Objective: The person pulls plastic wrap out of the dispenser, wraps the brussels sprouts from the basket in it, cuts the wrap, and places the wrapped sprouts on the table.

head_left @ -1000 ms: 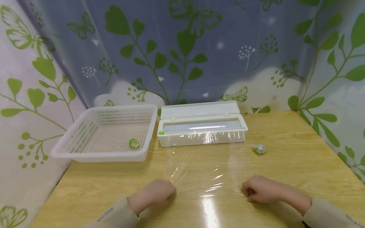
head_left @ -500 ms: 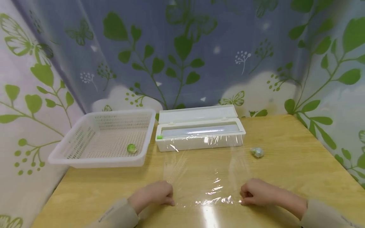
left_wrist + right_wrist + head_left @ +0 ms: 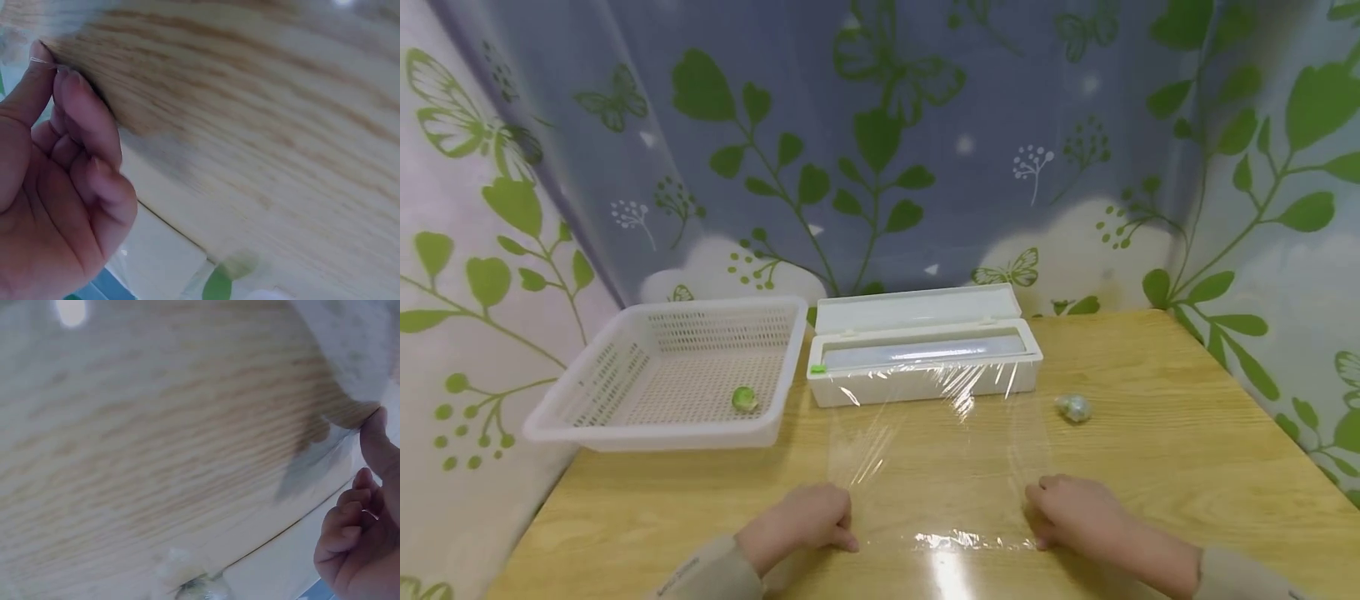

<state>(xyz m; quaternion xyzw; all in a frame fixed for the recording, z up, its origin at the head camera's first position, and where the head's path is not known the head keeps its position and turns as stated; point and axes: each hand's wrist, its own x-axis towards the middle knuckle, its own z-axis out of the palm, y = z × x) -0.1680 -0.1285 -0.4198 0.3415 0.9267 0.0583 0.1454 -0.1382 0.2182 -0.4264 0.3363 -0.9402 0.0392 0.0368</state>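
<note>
Evidently, the left hand (image 3: pixel 812 518) and right hand (image 3: pixel 1078 521) each pinch a corner of the cling film (image 3: pixel 936 467) spanning between them from the dispenser box (image 3: pixel 917 331) ahead, where an uneven tug might pucker the sheet or skew the box.

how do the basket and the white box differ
The basket is wide with slotted walls and no lid visible; the box is narrow, solid-sided, its lid open. The basket holds a small green vegetable; clear film stretches from the box. Both are white.
</note>
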